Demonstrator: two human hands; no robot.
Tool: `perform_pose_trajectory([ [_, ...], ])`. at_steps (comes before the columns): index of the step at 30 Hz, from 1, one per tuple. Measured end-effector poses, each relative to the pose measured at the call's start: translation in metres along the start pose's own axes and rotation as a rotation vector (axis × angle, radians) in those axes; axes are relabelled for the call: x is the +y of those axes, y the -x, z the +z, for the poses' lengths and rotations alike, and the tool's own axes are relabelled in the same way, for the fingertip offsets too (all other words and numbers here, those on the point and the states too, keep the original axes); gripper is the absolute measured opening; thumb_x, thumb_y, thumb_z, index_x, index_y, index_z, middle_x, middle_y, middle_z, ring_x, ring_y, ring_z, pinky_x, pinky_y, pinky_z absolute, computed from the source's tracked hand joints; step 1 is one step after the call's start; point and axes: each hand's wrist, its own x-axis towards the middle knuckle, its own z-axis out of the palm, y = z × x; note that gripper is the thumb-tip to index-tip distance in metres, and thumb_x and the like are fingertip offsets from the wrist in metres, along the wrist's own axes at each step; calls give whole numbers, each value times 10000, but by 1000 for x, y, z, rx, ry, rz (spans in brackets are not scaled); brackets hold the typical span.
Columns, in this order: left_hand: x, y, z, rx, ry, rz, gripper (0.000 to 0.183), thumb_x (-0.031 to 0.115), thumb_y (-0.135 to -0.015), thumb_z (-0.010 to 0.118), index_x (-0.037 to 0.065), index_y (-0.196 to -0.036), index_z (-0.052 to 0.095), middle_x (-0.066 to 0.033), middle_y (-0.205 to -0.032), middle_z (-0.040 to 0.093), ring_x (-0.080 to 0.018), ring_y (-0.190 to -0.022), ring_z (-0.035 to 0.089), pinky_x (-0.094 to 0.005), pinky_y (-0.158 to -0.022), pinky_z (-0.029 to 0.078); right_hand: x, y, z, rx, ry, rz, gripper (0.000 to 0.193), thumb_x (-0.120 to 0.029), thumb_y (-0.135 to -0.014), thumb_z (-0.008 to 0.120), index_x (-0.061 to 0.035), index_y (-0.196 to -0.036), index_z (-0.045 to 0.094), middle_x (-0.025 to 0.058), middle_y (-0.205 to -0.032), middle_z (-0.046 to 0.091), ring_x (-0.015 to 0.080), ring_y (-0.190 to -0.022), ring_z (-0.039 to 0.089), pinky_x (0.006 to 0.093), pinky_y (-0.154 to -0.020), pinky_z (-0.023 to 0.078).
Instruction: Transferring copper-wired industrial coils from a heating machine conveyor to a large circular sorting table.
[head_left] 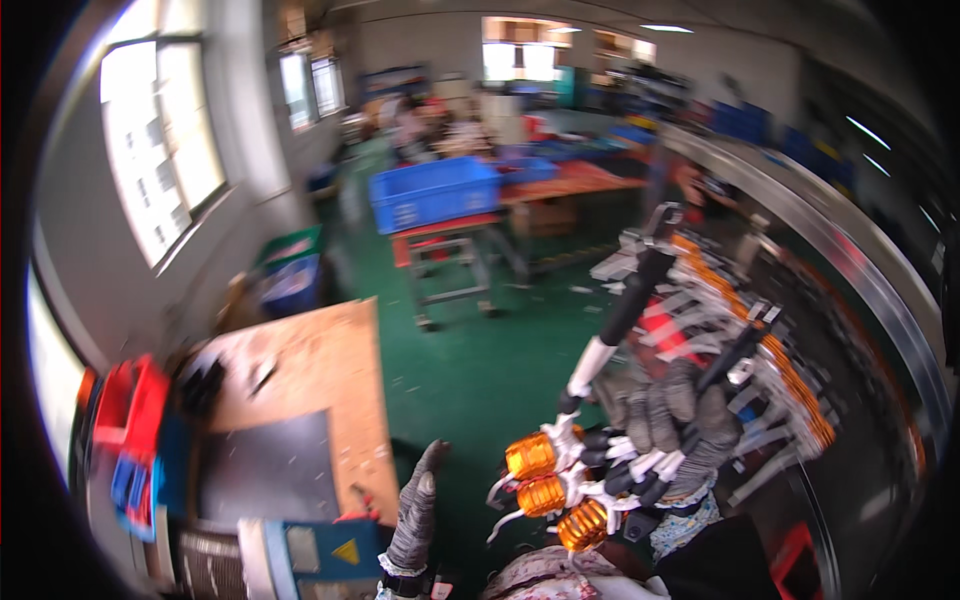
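A grey knit glove covers my right hand [685, 415], whose fingers are wrapped round a bundle of sleeved cables [625, 315]. The cables are black and white, and some stick out past the fist toward the upper right. Three copper-wound ring coils [541, 494] with white wrapping hang from the bundle's lower left end, close to my body. Also gloved in grey, my left hand [413, 515] is raised at the right edge of the wooden bench, with its fingers stretched out and nothing in it. Motion blur hides the finer cable ends.
The wooden bench [350, 345] bears a dark mat [265, 470] and a blue machine [320, 550]. Red bins [133, 405] stand at far left. Ahead, a blue crate [435, 195] rests on a wheeled cart. Rows of orange-and-white parts [790, 385] lie along the metal-railed line at right.
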Motion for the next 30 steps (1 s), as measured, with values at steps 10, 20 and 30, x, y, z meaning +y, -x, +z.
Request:
perform_pose_trajectory([
  [10, -57, 63, 216, -859, 225, -830, 572, 440, -890, 468, 38, -1292, 404, -84, -1191, 519, -184, -1103, 471, -330, -962, 346, -192, 187, -104, 526, -34, -399, 351, -436, -881, 475, -131, -712, 434, -18, -485, 390, 151, -544, 424, 344, -745, 412],
  [20, -18, 81, 419, -1468, 65, -699, 655, 452, -861, 525, 7, -1314, 367, -108, -1232, 468, -185, -1141, 412, -310, -984, 295, -356, 331, -201, 986, 83, -589, 308, -360, -876, 530, -89, -729, 512, -25, -533, 414, 134, -578, 449, 300, -674, 404],
  [30, -66, 88, 512, -1429, 46, -648, 560, 264, -847, 615, 38, -1304, 382, -64, -1218, 489, -147, -1122, 434, -273, -969, 327, -381, 410, -331, 1441, 959, -186, 390, -394, -864, 554, -60, -1065, 585, 62, -929, 630, 143, -825, 588, 287, -761, 496],
])
